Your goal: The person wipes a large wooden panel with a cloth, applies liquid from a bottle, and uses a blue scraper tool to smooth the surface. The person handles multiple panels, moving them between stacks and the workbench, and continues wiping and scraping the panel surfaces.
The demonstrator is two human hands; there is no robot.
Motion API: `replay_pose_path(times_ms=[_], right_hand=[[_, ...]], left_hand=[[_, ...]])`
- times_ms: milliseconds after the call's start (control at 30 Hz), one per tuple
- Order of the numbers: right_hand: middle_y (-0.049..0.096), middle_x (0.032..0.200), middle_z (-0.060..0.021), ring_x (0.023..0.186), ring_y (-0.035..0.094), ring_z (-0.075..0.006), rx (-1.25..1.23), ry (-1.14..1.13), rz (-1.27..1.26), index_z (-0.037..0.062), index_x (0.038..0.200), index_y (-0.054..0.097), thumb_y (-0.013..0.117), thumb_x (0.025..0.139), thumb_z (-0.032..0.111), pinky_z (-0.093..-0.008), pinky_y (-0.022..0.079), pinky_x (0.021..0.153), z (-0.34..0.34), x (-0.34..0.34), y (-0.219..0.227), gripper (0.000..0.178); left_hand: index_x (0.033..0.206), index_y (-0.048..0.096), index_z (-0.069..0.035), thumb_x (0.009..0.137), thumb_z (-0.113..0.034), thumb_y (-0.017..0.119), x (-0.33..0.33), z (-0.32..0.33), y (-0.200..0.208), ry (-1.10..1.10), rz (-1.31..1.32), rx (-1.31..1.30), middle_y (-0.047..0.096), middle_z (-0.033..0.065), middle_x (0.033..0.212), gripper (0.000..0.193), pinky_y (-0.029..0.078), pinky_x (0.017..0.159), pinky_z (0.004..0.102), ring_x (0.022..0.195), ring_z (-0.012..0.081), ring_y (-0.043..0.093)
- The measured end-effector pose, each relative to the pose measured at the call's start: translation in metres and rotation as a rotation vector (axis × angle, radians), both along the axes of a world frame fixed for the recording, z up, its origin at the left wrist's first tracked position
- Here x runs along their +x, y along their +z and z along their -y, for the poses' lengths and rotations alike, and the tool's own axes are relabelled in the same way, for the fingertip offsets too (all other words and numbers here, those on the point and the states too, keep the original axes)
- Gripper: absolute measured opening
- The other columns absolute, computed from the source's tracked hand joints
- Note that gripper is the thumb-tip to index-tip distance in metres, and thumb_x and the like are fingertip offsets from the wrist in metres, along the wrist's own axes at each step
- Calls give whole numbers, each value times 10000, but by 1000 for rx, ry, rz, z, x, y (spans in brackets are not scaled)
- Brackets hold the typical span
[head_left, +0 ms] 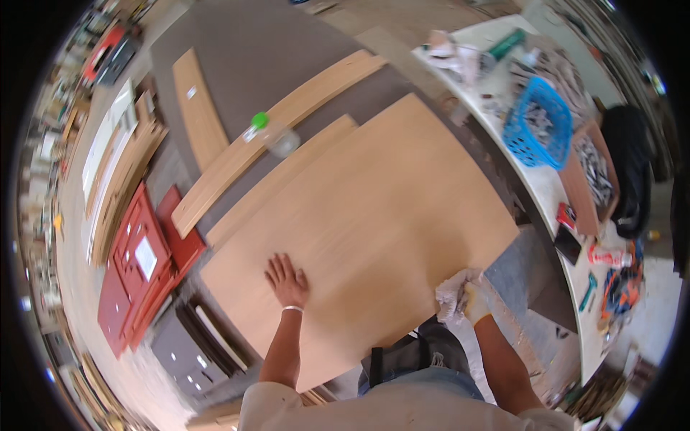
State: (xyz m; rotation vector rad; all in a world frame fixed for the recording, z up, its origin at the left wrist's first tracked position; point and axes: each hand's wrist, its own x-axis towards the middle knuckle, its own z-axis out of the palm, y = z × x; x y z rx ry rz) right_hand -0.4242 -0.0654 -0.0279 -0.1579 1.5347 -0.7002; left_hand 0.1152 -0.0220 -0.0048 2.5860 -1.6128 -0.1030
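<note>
A large light-brown wood panel (366, 208) lies in front of me. My bare left hand (289, 281) rests flat on its left part, fingers spread, a pale band around the wrist. At the panel's near right edge, my right hand (476, 303), in a whitish glove, grips a crumpled white rag (451, 294); its fingertips are partly hidden by the cloth. Beyond the panel's far edge lies a narrow wood strip (287, 172). A clear bottle with a green cap (282, 141) lies between that strip and a longer wood board (316, 97).
A dark tabletop (251, 36) extends under the boards; another plank (199, 108) lies far left. Red panels (118, 302) and dark panels (180, 359) are stacked at left. On the right, a white table (532, 176) holds a blue basket (528, 136), a box of small parts and tools.
</note>
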Motion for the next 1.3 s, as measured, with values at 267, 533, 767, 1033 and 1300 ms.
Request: replay_pose_path(times_ms=[267,533,767,1033,1300], right_hand=[[652,887,-67,665,652,-236,1,25,95,119,1134,585,484,1012,193,-335,529,492,-27,45,26,175],[654,1016,-38,807,637,-205,48,150,-117,128,1246,609,530,1003,254,-309,510,593,-17,-2,41,285],[664,1061,-25,786,619,-129,-139,245,117,95,1207,637,571,974,217,-259,510,606,91,31,49,271],[667,1118,-97,1017,652,-285,17,-105,76,32,1227,621,564,934,162,-447,537,934,156,60,-7,326],[676,950,-94,890,674,-234,90,-164,178,7,1057,654,569,842,88,-393,550,757,157,81,27,245]], left_hand=[[1583,311,-66,978,-315,462,31,-18,3,127,-27,55,246,171,1666,671,49,1241,599,1548,396,163],[1524,319,83,976,-286,461,11,24,1,0,-131,-40,262,229,1641,676,86,1239,598,1539,392,198],[1550,324,18,982,-285,482,-45,166,-5,-223,-166,-38,261,187,1653,663,83,1246,588,1552,341,188],[1555,332,-25,955,-238,538,-127,317,-4,-601,-184,-7,282,134,1654,669,120,1250,574,1547,306,212],[1552,340,-46,950,-228,522,-192,463,-11,-624,-61,-92,305,109,1649,655,158,1238,583,1531,325,259]])
